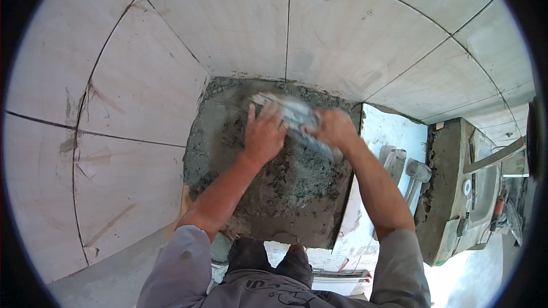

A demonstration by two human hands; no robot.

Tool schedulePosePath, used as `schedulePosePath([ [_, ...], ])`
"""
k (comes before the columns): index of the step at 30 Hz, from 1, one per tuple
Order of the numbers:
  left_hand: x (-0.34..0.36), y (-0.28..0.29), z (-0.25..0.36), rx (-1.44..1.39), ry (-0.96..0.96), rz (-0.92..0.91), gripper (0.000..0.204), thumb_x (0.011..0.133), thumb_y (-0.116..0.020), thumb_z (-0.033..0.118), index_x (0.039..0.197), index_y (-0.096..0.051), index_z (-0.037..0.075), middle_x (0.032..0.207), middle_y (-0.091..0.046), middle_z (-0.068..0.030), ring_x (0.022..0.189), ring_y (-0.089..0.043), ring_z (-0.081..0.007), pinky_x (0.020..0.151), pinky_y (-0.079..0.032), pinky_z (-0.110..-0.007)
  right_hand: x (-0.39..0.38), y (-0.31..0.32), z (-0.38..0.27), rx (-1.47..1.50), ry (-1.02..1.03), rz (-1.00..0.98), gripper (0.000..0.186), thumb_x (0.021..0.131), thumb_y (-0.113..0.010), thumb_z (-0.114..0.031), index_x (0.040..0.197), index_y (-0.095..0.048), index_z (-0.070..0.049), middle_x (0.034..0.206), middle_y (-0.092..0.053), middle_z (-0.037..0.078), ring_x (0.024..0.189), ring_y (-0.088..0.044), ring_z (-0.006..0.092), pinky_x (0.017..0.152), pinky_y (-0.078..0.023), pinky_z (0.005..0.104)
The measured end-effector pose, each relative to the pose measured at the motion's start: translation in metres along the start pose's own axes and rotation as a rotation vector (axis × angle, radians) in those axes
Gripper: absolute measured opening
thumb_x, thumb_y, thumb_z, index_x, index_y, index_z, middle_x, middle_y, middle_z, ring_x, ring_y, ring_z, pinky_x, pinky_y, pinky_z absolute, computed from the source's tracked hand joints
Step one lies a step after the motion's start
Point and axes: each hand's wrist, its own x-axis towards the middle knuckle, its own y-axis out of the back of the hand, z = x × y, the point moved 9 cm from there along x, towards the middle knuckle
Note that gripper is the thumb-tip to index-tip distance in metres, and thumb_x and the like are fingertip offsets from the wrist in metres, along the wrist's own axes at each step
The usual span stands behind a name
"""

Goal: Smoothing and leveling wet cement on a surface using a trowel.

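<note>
A long grey plastering trowel (298, 115), smeared by motion, lies slantwise over a bed of wet grey mortar (311, 179) in the wall corner. My right hand (335, 130) is wrapped round its handle. Over the upper left end of the trowel's blade is my left hand (264, 137), with its fingers bent onto the tool; blur hides just how they grip. The mortar is rough and lumpy in the middle and smoother towards its near edge.
Large pale wall tiles (240, 23) enclose the left and far sides. On the white surface (371, 194) to the right lie a mallet (419, 171) and a flat tool (394, 162). Further right stands a mortar-edged basin unit (445, 194) holding a white ring (467, 187) and other tools.
</note>
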Motion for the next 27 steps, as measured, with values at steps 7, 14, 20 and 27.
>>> schedulePosePath([
  [7,0.043,-0.014,-0.087,0.057,0.026,0.090,0.025,0.087,-0.057,0.019,0.108,-0.064,0.009,0.105,-0.059,-0.0131,0.109,-0.052,-0.0330,0.100,-0.036,-0.051,0.087,-0.005,-0.039,-0.252,0.144,-0.023,0.035,0.073,-0.065,-0.022,0.106,-0.063,-0.009,0.100,-0.065,0.020,0.099,-0.062,0.0313,0.085,-0.050,0.0409],
  [14,0.056,-0.014,-0.097,-0.069,0.100,0.035,0.016,0.084,-0.060,0.018,0.092,-0.068,0.007,0.092,-0.059,-0.0119,0.086,-0.059,-0.0330,0.078,-0.049,-0.042,0.108,-0.017,-0.014,-0.096,0.005,-0.144,0.034,0.069,-0.061,-0.018,0.101,-0.069,-0.010,0.103,-0.066,0.017,0.102,-0.061,0.0317,0.088,-0.049,0.0389],
  [20,0.007,-0.006,-0.090,0.011,0.074,-0.002,0.021,0.086,-0.059,0.024,0.093,-0.067,0.006,0.094,-0.060,-0.0148,0.087,-0.060,-0.0356,0.074,-0.050,-0.045,0.075,-0.038,-0.037,0.032,0.010,-0.161,0.039,0.067,-0.059,-0.016,0.104,-0.068,-0.008,0.110,-0.064,0.018,0.104,-0.060,0.0330,0.091,-0.048,0.0393],
  [27,-0.076,0.019,-0.061,0.012,0.156,0.000,0.015,0.082,-0.062,0.018,0.090,-0.068,0.006,0.089,-0.060,-0.0109,0.087,-0.059,-0.0307,0.078,-0.049,-0.041,0.010,-0.076,-0.065,0.021,0.036,-0.227,0.037,0.069,-0.061,-0.017,0.103,-0.067,-0.004,0.106,-0.064,0.020,0.103,-0.061,0.0331,0.090,-0.048,0.0397],
])
